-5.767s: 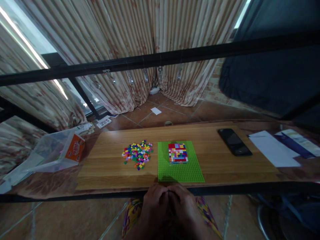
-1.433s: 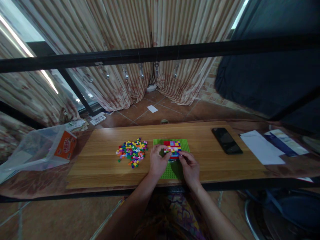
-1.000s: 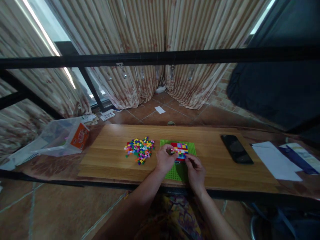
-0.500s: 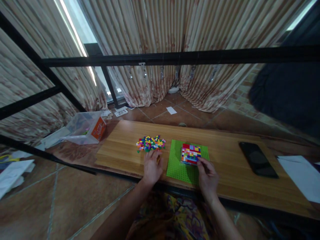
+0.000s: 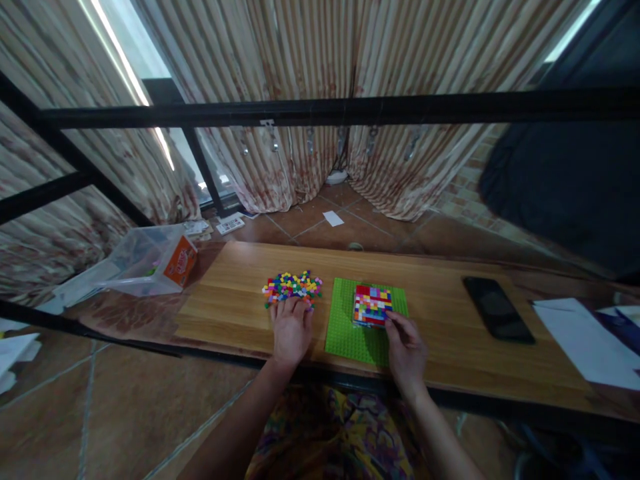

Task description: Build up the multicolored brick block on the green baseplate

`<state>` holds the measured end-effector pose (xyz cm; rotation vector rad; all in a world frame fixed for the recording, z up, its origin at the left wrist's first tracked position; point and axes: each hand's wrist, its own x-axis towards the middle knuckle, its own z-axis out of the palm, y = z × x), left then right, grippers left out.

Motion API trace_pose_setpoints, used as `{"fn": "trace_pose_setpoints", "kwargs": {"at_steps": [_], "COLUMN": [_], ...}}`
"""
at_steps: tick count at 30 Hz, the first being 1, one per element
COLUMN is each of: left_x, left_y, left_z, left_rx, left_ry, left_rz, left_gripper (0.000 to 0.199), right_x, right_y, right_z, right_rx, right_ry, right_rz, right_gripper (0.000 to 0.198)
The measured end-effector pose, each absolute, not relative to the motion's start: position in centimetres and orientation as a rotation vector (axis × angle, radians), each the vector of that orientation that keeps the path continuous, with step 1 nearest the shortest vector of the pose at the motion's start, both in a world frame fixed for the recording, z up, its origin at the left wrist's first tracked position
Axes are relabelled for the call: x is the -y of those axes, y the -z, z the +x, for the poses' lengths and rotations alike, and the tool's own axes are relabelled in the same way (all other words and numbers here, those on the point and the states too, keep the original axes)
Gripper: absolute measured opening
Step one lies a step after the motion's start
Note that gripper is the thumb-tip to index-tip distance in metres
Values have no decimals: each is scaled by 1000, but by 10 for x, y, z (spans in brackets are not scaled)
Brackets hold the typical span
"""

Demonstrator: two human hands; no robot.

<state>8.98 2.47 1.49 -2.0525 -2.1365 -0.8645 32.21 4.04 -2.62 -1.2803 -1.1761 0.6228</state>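
My left hand (image 5: 291, 332) reaches the near edge of a heap of small colourful toy bricks (image 5: 293, 285), its fingers stretched forward and touching the closest pieces. To the right lies a green studded baseplate (image 5: 345, 337). On it stands a low block of multicoloured bricks (image 5: 372, 305), with red ones along its far side. At the block's near right corner, the thumb and forefinger of my right hand (image 5: 407, 350) are pinched together. Whether a loose brick is between them is too small to see.
The wooden board (image 5: 225, 300) carries a black phone (image 5: 497, 309) on the right, with white paper (image 5: 580, 333) beyond it. A clear plastic box (image 5: 150, 260) with an orange label sits past the left end. A black metal bar (image 5: 320, 110) crosses in front of the curtains.
The camera view has shifted slightly, so everything appears further left. My left hand has moved a little left along the heap, its fingers extending more over it. My right hand stays at the block's corner.
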Motion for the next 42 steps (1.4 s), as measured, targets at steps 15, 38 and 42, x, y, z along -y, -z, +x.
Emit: {"fn": "trace_pose_setpoints", "kwargs": {"at_steps": [15, 38, 42], "left_x": [-53, -36, -31], "left_y": [-37, -20, -19], "left_z": [159, 166, 168], "left_rx": [1786, 1738, 1732], "left_ry": [965, 1039, 971], "left_rz": [-2599, -2476, -2455], "left_gripper": [17, 28, 32], "right_x": [-40, -38, -39], "right_y": [25, 19, 19], "right_z": [322, 320, 320], "right_rx": [1197, 1201, 1205], "right_ry": [-639, -619, -610], "right_rz": [-1262, -1284, -1286], "right_gripper": [23, 25, 24]}}
